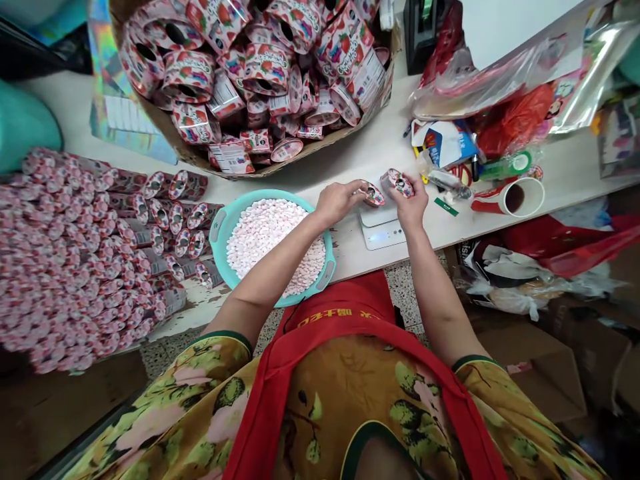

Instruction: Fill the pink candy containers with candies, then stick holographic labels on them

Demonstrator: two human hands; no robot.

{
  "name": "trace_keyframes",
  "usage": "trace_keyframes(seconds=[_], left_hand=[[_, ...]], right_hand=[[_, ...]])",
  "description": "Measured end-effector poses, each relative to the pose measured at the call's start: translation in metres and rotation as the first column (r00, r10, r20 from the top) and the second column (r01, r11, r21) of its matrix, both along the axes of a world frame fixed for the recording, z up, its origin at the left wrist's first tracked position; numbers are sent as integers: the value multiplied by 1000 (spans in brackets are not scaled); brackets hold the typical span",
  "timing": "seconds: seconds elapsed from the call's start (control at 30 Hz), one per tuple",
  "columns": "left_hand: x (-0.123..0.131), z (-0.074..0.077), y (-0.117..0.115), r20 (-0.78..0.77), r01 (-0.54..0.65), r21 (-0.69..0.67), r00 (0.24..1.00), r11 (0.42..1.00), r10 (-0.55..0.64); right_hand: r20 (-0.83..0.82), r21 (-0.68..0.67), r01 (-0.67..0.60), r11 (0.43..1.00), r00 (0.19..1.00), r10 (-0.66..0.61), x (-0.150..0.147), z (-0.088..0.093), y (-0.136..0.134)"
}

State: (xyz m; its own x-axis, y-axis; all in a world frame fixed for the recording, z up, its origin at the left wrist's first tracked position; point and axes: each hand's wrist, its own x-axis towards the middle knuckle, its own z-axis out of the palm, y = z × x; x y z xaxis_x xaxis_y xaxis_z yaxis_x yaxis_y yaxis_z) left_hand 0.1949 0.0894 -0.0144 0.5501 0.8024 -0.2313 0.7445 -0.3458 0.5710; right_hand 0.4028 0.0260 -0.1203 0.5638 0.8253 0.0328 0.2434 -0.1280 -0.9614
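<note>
My left hand (341, 203) pinches the edge of a small strawberry-printed candy package (373, 194), whose round printed face shows; its depth is hard to make out. Close to its right, my right hand (411, 201) is closed around a second strawberry-printed candy package (399, 183) with a dark hole in its top. Both are held over a white digital scale (381, 235) with a lit display. Left of the scale, partly behind my left forearm, is a turquoise basin (327, 277) filled with small white and pale pink candies (267, 230).
A large cardboard box (187, 152) of similar packages stands at the back. Many packages (75, 260) are stacked on the left. To the right are a paper cup (525, 197) with dark liquid, a green tape roll (520, 162), plastic bags (515, 120) and a black tape dispenser (419, 37).
</note>
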Motion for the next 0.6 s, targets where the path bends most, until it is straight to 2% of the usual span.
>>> trace_keyframes(seconds=[0.13, 0.23, 0.33, 0.37, 0.43, 0.5, 0.53, 0.6], left_hand=[[10, -6, -2, -233, 159, 27, 961, 987, -149], [18, -8, -2, -298, 204, 33, 936, 979, -185], [12, 4, -13, -162, 70, 35, 985, 997, -63], [5, 12, -19, -70, 7, 14, 998, 1000, -6], [-13, 30, -34, 153, -84, -89, 983, 992, 97], [-34, 47, -48, 375, -139, -257, 898, 956, 231], [-45, 54, -52, 457, -188, -351, 820, 917, 344], [-67, 62, -56, 524, -308, -549, 598, 777, 607]], right_hand=[[65, -28, -60, 998, 996, 62, 2, 0, 1], [119, -30, -67, 997, 990, 70, -1, 18, -6], [149, 37, -36, 999, 988, 31, -16, 52, -25], [120, 45, -71, 996, 991, 65, -24, 64, -33], [0, 4, -220, 975, 975, 220, -42, 86, -48], [-158, -77, -373, 925, 920, 358, -61, 104, -59], [-235, -110, -425, 899, 890, 392, -70, 112, -62], [-366, -133, -498, 857, 828, 424, -88, 128, -63]])
